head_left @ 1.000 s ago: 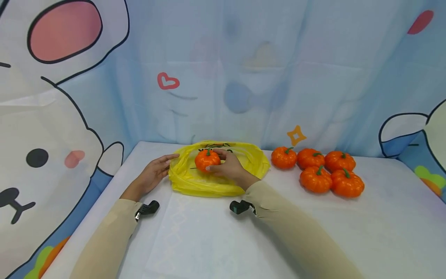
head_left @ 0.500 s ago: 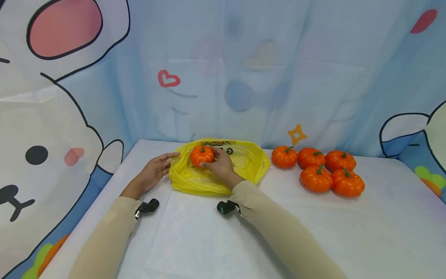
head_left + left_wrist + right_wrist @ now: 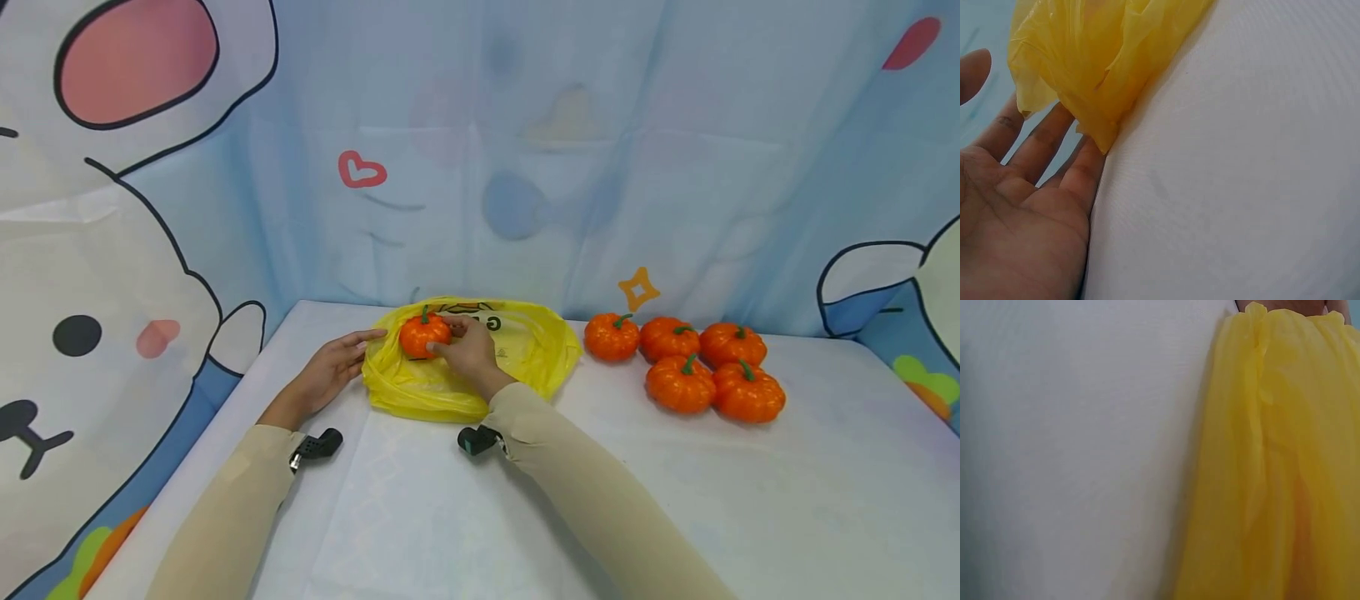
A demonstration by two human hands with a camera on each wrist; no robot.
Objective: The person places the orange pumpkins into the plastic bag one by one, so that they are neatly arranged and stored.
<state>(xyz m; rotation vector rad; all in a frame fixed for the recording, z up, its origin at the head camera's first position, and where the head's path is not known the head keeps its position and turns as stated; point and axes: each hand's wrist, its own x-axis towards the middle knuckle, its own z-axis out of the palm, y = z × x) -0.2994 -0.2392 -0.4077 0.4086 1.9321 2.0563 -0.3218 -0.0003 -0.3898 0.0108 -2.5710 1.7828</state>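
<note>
In the head view my right hand (image 3: 471,353) holds a small orange pumpkin (image 3: 422,337) with a green stem, thumb in front and fingers at its right side. The pumpkin is within the spread mouth of a yellow plastic bag (image 3: 427,404), near the bag's left side. I cannot tell whether it touches the bag's bottom. At the bag's left edge lies my left hand (image 3: 328,372), palm facing the bag. In the left wrist view its extended fingers (image 3: 1041,147) go behind the bag's rim, with the thumb apart. The right wrist view shows the bag's side; my right hand is hidden there.
Right of the bag, several more orange pumpkins (image 3: 679,385) stand close together on the white tabletop (image 3: 420,508). A light blue printed curtain (image 3: 480,167) hangs behind the table. Each wrist carries a small black camera (image 3: 321,443).
My right hand has moved left with the pumpkin, from the middle of the bag's mouth toward its left side. The left hand and the other pumpkins stay where they were.
</note>
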